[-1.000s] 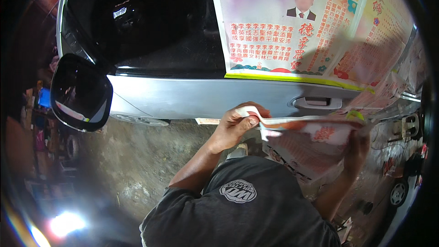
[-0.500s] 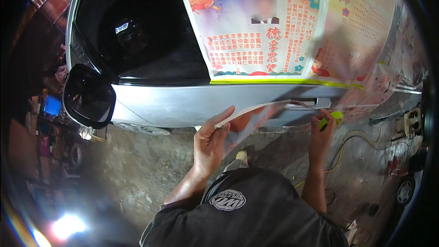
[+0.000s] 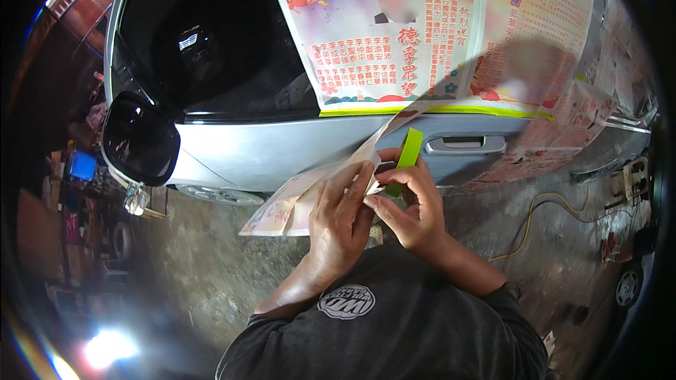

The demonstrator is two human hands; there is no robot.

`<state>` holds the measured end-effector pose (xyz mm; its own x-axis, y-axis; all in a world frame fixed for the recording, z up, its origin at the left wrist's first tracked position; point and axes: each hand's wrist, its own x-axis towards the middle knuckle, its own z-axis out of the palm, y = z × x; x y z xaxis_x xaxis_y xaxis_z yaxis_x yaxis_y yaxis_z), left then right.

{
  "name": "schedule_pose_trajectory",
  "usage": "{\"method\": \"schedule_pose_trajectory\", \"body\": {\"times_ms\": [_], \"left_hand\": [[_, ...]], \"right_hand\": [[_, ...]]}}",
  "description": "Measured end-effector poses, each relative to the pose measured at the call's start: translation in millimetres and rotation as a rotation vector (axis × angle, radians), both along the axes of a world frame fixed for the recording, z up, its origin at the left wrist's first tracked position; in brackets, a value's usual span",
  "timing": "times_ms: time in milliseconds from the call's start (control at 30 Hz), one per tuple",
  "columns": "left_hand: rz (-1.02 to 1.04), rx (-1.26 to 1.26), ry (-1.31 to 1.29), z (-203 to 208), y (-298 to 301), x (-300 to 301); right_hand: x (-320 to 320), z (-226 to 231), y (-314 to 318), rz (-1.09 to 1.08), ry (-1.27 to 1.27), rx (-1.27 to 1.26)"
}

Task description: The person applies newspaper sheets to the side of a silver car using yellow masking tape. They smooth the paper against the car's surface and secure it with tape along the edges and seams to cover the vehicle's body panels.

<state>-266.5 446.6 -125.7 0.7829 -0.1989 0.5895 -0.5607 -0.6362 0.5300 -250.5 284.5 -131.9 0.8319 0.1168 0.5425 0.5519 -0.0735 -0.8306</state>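
My left hand (image 3: 339,214) is closed on a loose printed newspaper sheet (image 3: 299,200), which hangs tilted in front of the car door (image 3: 253,155). Close beside it, my right hand (image 3: 420,214) is closed around a yellow-green roll of masking tape (image 3: 410,149). Its thumb and fingertips meet the sheet's edge near the left fingers; the exact pinch there is hard to make out. Above, newspaper masking (image 3: 377,49) covers the rear part of the side window, with a strip of yellow-green tape (image 3: 486,110) along its lower edge.
The grey door has a recessed handle (image 3: 466,144) right of my hands. A black side mirror (image 3: 141,144) sticks out at the left. Behind me, a yellow hose (image 3: 529,229) lies on the concrete floor (image 3: 211,267). A bright lamp (image 3: 108,348) shines at lower left.
My right hand has moved left with the tape roll, meeting my left hand at the sheet. The sheet has swung round, now reaching down to the left, and the door handle shows fully.
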Motion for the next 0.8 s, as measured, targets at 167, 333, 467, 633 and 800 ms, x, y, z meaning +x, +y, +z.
{"method": "schedule_pose_trajectory", "body": {"times_ms": [167,333,467,633,800], "left_hand": [[-0.042,-0.077,0.120,-1.0,7.1,-8.2],[-0.112,-0.073,0.139,-3.8,10.5,-10.0],[-0.120,-0.147,0.181,-10.8,6.9,-6.0],[-0.121,-0.151,0.204,-11.3,-4.0,-2.8],[-0.161,-0.212,0.242,-4.7,-11.5,0.7]], "right_hand": [[-2.7,-9.1,4.5,0.109,0.188,0.178],[-0.1,-14.2,2.7,0.099,0.311,0.201],[0.0,-15.0,-1.1,0.103,0.278,0.189],[-3.2,-17.9,-8.9,0.068,0.312,0.208],[-0.4,-15.1,-20.3,0.005,0.305,0.153]]}}
